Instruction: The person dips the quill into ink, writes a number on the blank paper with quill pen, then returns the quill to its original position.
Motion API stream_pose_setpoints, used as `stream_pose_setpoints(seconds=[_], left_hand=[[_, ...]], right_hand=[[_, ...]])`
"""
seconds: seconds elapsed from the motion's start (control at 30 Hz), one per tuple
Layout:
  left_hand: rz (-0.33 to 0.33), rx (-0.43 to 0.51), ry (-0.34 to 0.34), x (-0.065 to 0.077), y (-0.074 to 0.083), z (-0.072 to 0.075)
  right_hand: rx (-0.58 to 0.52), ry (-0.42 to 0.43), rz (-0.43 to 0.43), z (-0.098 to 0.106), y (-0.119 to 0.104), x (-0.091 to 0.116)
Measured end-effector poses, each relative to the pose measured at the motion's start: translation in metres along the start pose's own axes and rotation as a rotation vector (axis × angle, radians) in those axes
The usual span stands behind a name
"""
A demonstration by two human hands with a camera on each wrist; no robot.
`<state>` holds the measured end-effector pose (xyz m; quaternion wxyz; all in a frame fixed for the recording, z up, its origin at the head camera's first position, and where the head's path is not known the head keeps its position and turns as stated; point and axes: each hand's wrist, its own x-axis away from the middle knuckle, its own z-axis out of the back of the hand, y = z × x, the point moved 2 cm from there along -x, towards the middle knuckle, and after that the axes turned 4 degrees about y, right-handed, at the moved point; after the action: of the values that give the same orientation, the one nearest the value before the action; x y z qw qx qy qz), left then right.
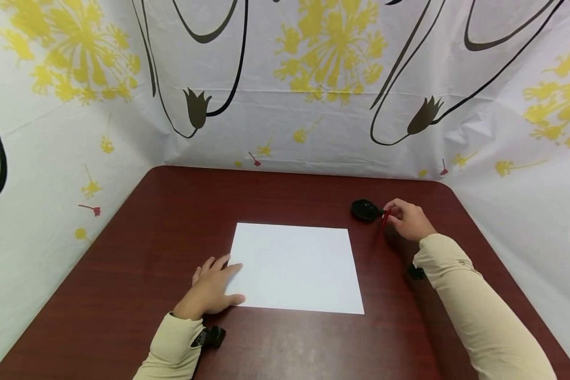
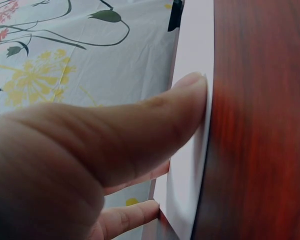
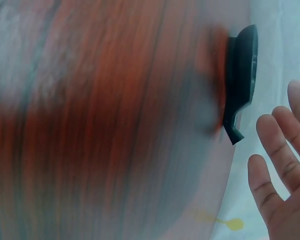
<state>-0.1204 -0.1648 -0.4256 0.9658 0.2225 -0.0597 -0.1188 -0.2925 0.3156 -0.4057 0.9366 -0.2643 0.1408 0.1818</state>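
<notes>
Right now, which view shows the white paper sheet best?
The head view: nearly the whole white paper sheet shows, its left edge partly under the left hand. The left wrist view shows only a narrow strip; the right wrist view, none.

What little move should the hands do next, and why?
Perhaps the right hand should bring the slim red stick over the white rectangular paper sheet: that hand pinches the stick off to one side, the left hand rests on the sheet's edge, and the sheet looks blank.
</notes>
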Motion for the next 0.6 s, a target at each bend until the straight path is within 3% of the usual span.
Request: stream_pose_setpoints(seconds=[0.27, 0.6], left_hand=[[0.002, 0.001, 0.01, 0.0, 0.0, -0.002], [0.007, -0.001, 0.002, 0.001, 0.001, 0.0]], right_hand=[[-0.101, 0.052, -0.079, 0.001, -0.007, 0.0], [-0.29, 0.167, -0.079, -0.002, -0.014, 0.001]])
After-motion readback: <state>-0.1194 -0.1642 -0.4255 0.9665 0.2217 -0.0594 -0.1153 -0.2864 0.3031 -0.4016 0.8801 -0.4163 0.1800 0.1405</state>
